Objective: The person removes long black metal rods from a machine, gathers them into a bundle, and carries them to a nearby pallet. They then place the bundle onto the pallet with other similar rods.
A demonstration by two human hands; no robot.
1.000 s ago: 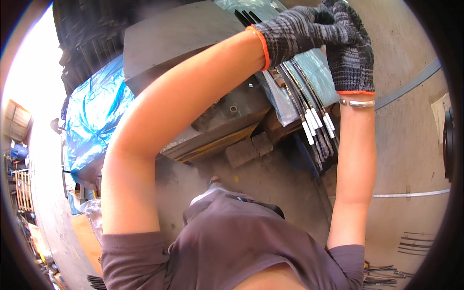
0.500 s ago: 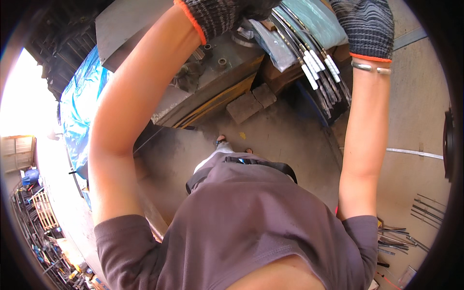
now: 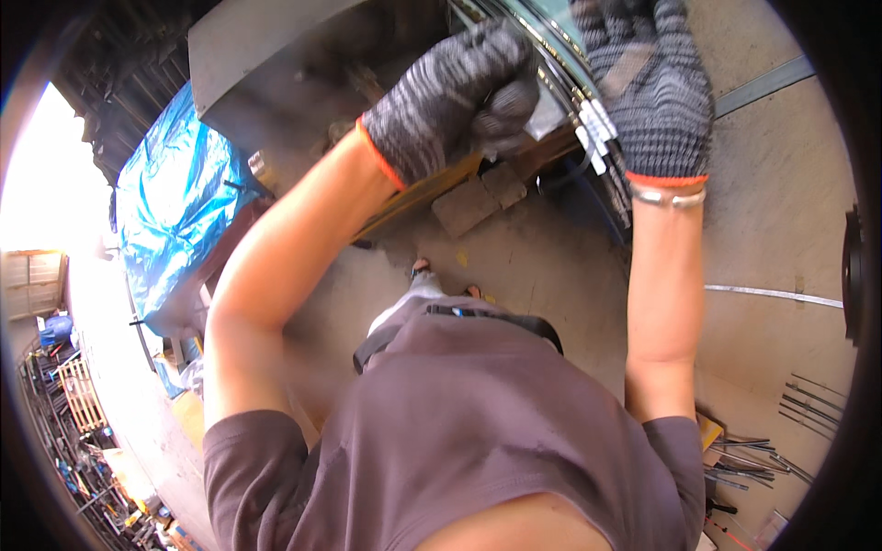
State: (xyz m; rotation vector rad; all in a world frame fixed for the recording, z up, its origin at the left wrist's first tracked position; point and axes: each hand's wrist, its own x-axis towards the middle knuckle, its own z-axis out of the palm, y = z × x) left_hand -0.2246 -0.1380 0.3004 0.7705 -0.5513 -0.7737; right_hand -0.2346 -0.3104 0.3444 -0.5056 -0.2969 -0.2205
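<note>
My left hand (image 3: 464, 96), in a grey-and-black knitted glove with an orange cuff, is curled closed beside a bundle of black hoses (image 3: 560, 78). Whatever its fingers hold, if anything, is hidden. My right hand (image 3: 657, 101) wears a matching glove and lies on the other side of the hoses, its fingers stretched toward the top edge. A blurred tan patch or piece (image 3: 628, 70) shows across that glove; I cannot tell which. White sleeves (image 3: 597, 129) cover part of the hoses, whose dark ends hang over the edge of their support.
A dark metal machine table (image 3: 303, 55) stands ahead on the left, with a blue plastic sheet (image 3: 179, 202) beside it. Concrete blocks (image 3: 478, 200) sit on the floor below. Several thin dark rods (image 3: 749, 459) lie on the floor at the right.
My left hand has come down and right, nearer the hoses. The right hand has shifted left and down, and its fingers now show stretched out.
</note>
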